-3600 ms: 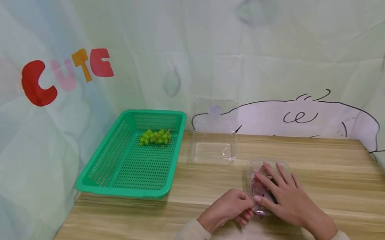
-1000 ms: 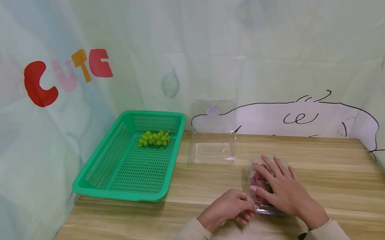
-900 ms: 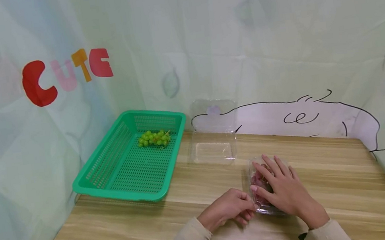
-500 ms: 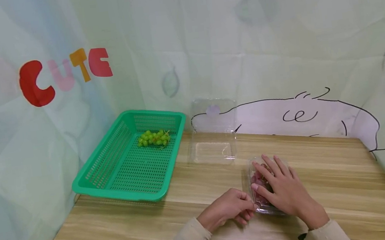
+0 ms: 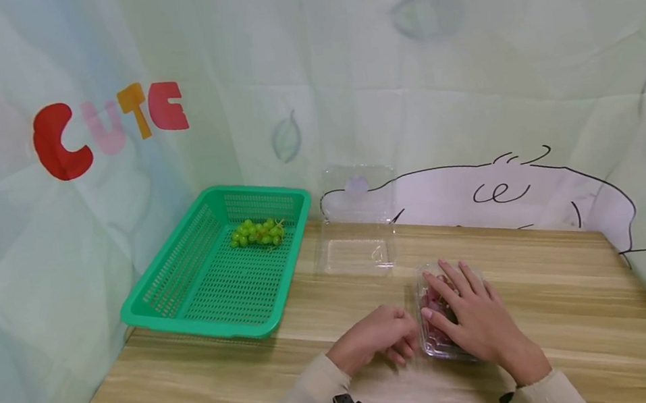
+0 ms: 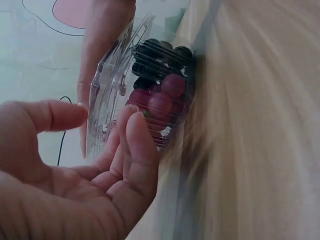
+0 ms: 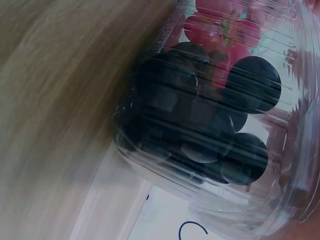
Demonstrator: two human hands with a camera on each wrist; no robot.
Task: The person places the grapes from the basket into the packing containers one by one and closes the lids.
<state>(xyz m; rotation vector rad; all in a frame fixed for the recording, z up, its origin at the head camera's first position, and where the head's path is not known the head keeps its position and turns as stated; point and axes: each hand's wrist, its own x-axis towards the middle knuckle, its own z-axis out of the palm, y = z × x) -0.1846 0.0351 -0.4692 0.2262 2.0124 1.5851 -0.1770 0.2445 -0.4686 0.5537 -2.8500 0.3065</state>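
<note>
A clear plastic clamshell box (image 5: 438,343) with its lid down sits on the wooden table. Red grapes (image 6: 160,104) and dark, nearly black grapes (image 7: 207,136) show through its ribbed walls. My right hand (image 5: 482,322) lies over the lid, fingers spread and straight, covering much of the box. Just left of the box is my left hand (image 5: 382,337), fingers loosely bent. In the left wrist view its thumb and fingers (image 6: 142,145) stand apart with nothing between them, close by the box's side.
At the left stands a green perforated basket (image 5: 204,319) with a bunch of green grapes (image 5: 258,232) inside. Behind the box, another clear clamshell (image 5: 357,256) stands with its lid up, against the printed backdrop (image 5: 470,107).
My left hand has drawn back a little to the left from the box's near corner, where its fingertips were. Since the earliest frame, my right hand has shifted slightly; lately it stays put.
</note>
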